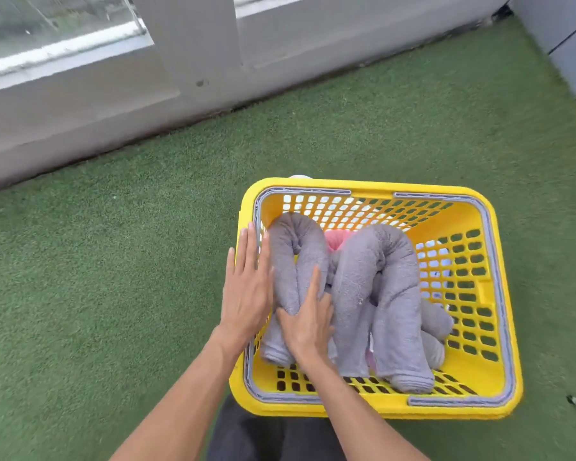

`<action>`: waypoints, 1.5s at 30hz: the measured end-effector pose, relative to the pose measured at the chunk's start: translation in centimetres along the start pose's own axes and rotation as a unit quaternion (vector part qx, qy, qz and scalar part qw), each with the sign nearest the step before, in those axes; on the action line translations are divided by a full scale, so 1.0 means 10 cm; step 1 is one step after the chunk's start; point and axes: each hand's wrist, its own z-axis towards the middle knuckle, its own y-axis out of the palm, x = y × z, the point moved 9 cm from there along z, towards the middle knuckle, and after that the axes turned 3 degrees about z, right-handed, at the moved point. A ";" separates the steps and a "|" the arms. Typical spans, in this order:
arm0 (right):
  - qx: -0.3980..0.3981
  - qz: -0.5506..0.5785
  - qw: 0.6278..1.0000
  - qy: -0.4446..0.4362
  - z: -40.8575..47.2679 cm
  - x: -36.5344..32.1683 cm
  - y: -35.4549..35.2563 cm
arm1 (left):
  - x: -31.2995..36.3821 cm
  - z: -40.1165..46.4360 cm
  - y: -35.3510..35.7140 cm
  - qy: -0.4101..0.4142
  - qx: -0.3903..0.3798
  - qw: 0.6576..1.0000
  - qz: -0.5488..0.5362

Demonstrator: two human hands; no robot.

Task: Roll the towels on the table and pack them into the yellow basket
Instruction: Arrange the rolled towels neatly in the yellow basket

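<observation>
The green turf floor (113, 294) fills most of the view, bounded on the far side by a grey low wall (97, 118) that runs from near left to far right. On the turf, right of centre and near the person, stands the yellow basket (499, 377), a rectangular plastic tub with perforated walls and floor and grey handles folded flat along its rim. Inside it lie two grey towels, each rolled into a long sausage and bent into an arch whose crown points to the far side and whose ends point near. The right grey towel (389, 294) is the bigger arch, its near end resting on the basket floor close to the near wall; further grey cloth bunches just to its right. The left grey towel (300, 247) sits against the basket's left wall, its legs running near to far. Both look thick, fleecy and slightly wrinkled, with stitched hems showing at the ends. Between the arches, toward the far wall, a bit of pink cloth (336, 239) shows. The left hand (246, 287) lies flat with straight fingers at the basket's left rim, its grip open against the left towel's outer side. The right hand (308, 322) presses on that same towel, fingers spread and loosely bent over the roll, not closed round it.
</observation>
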 end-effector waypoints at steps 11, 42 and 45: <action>-0.059 -0.051 0.997 0.013 0.58 0.26 0.95 | -0.04 0.04 0.17 -0.016 -0.029 0.999 0.032; 0.078 0.180 0.980 -0.045 0.17 1.04 -0.91 | 0.75 -0.46 0.64 -0.222 -0.050 0.952 -0.207; 0.034 0.194 0.977 -0.083 0.04 0.69 -0.52 | 0.38 -0.53 0.35 -0.236 -0.027 0.961 -0.141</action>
